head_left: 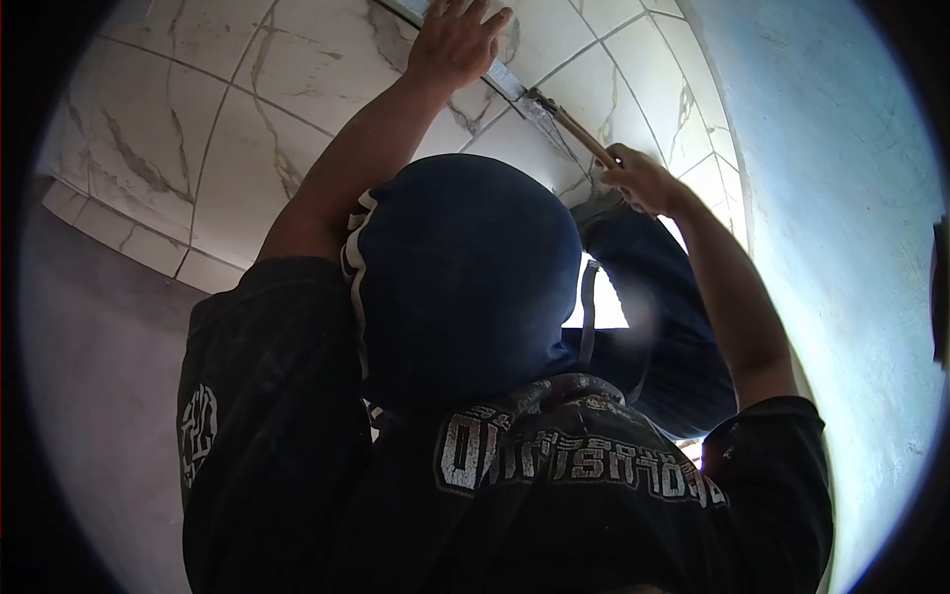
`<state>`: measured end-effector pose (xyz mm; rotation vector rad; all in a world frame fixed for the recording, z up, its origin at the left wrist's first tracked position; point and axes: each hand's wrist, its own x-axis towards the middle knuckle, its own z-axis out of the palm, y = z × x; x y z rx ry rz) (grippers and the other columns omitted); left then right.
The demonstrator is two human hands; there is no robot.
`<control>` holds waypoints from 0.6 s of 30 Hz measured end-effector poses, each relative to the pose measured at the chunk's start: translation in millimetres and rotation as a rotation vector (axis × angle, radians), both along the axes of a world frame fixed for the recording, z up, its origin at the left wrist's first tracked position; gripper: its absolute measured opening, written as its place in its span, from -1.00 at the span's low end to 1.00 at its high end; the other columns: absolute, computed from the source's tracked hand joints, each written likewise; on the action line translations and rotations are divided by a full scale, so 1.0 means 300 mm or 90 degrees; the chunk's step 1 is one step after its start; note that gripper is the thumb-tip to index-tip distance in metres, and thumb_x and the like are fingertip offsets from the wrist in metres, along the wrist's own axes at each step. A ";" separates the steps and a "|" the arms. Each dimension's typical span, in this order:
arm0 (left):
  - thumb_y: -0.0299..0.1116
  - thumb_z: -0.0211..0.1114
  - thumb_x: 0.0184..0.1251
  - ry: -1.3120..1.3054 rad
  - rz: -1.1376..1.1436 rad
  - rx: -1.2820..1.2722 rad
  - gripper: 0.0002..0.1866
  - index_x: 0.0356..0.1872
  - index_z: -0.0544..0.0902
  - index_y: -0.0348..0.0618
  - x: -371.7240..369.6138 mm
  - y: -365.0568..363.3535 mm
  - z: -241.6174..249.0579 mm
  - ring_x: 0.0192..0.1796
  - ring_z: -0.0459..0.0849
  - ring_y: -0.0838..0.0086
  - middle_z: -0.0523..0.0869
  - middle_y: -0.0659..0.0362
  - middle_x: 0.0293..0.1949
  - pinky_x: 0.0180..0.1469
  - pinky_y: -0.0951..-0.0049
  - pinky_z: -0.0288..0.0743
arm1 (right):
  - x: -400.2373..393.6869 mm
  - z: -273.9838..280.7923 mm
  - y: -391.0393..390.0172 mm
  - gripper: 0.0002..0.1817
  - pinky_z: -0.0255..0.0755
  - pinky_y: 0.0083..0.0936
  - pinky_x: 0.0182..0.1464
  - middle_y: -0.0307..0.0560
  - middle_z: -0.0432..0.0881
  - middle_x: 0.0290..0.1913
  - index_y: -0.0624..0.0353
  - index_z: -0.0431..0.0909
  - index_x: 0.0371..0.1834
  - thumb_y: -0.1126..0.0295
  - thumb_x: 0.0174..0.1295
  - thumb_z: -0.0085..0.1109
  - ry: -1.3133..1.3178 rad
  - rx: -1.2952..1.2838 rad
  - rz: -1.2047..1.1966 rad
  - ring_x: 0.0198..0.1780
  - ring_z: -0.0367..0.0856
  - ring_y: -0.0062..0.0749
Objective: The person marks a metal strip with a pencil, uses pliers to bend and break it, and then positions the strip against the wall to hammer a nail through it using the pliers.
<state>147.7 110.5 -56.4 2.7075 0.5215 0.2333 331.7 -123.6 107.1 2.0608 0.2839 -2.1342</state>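
My left hand (457,45) lies over a narrow grey metal strip (506,82) on the tiles, fingers spread and palm down. My right hand (638,180) is closed around the light brown handle of a wooden-handled tool (584,136). The tool's small dark head (539,99) overlaps the lower end of the strip, and its exact kind does not show clearly. Below that end, a shiny pale streak runs on across the tile. A bent knee in dark blue trousers (465,267) with white side stripes fills the middle, between my two arms.
White marble-veined tiles (327,84) with grey joints spread around both hands. A row of narrow border tiles (148,243) meets a grey wall (109,327) at left. A pale blue wall (831,148) curves along the right, close to my right arm.
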 end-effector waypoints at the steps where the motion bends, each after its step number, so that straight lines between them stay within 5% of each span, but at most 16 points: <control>1: -0.25 0.26 0.32 -0.006 -0.002 0.000 -0.52 0.28 0.59 0.01 0.005 -0.008 0.005 0.55 0.26 -0.03 0.41 -0.05 0.45 0.48 -0.14 0.18 | 0.029 -0.005 0.008 -0.57 0.57 -0.06 0.00 0.24 0.67 -0.17 0.30 0.44 0.17 0.28 0.31 0.13 0.020 -0.003 0.020 -0.08 0.72 0.11; 2: -0.24 0.26 0.32 0.002 -0.007 -0.001 -0.51 0.29 0.59 0.00 0.005 -0.012 -0.003 0.56 0.26 -0.03 0.41 -0.05 0.45 0.48 -0.13 0.17 | 0.026 0.007 0.009 -0.57 0.57 -0.06 0.00 0.24 0.67 -0.17 0.30 0.44 0.17 0.28 0.31 0.13 0.014 0.002 0.020 -0.08 0.72 0.11; 5: -0.23 0.25 0.33 0.017 0.000 -0.014 -0.50 0.30 0.59 0.01 0.003 0.013 0.004 0.57 0.24 -0.02 0.41 -0.05 0.46 0.49 -0.12 0.16 | -0.051 0.082 0.048 -0.64 0.58 -0.05 0.01 0.17 0.69 -0.10 0.30 0.48 0.09 0.28 0.34 0.13 -0.303 0.220 0.478 -0.05 0.72 0.13; 6: -0.23 0.25 0.33 0.016 -0.002 -0.029 -0.50 0.31 0.58 0.01 0.002 0.006 0.012 0.58 0.23 -0.01 0.41 -0.05 0.47 0.49 -0.12 0.16 | -0.070 0.099 0.062 -0.68 0.55 -0.03 0.08 0.19 0.70 -0.14 0.30 0.49 0.03 0.27 0.39 0.11 -0.324 0.212 0.494 0.01 0.70 0.18; 9: -0.23 0.24 0.35 0.009 -0.004 0.015 -0.50 0.32 0.57 0.02 -0.002 -0.003 -0.014 0.58 0.23 -0.01 0.40 -0.06 0.47 0.49 -0.13 0.16 | -0.042 0.051 0.052 -0.71 0.65 -0.17 -0.12 0.06 0.68 -0.31 0.26 0.51 0.01 0.25 0.44 0.09 -0.255 0.210 0.436 -0.22 0.75 -0.05; 11: -0.23 0.23 0.36 -0.015 0.004 0.024 -0.51 0.33 0.57 0.02 -0.007 0.006 -0.029 0.58 0.23 -0.01 0.40 -0.06 0.47 0.50 -0.13 0.15 | 0.034 0.036 0.080 -0.72 0.63 -0.40 -0.38 -0.12 0.59 -0.44 0.21 0.52 0.01 0.21 0.51 0.06 0.069 -0.037 -0.007 -0.45 0.67 -0.37; 12: -0.23 0.22 0.37 -0.038 0.003 0.023 -0.51 0.34 0.56 0.02 -0.013 -0.009 -0.025 0.58 0.22 -0.01 0.39 -0.07 0.48 0.50 -0.13 0.15 | 0.053 0.027 0.071 -0.69 0.54 -0.57 -0.53 -0.23 0.54 -0.45 0.21 0.52 0.06 0.17 0.54 0.05 0.110 -0.030 -0.028 -0.55 0.56 -0.56; 14: -0.23 0.22 0.37 -0.013 0.001 0.010 -0.50 0.34 0.56 0.02 0.009 0.019 -0.026 0.58 0.22 -0.02 0.38 -0.07 0.48 0.50 -0.14 0.15 | 0.092 0.028 0.071 -0.59 0.57 -0.53 -0.50 -0.22 0.55 -0.44 0.29 0.48 0.15 0.11 0.56 0.02 0.210 -0.075 -0.227 -0.53 0.59 -0.51; 18: -0.23 0.22 0.38 0.012 -0.004 -0.011 -0.50 0.34 0.56 0.02 -0.007 -0.001 -0.014 0.58 0.22 -0.03 0.37 -0.06 0.49 0.51 -0.14 0.13 | 0.077 0.007 0.005 -0.52 0.58 -0.52 -0.49 -0.20 0.55 -0.41 0.36 0.44 0.21 0.09 0.57 0.02 0.272 -0.077 -0.328 -0.53 0.59 -0.46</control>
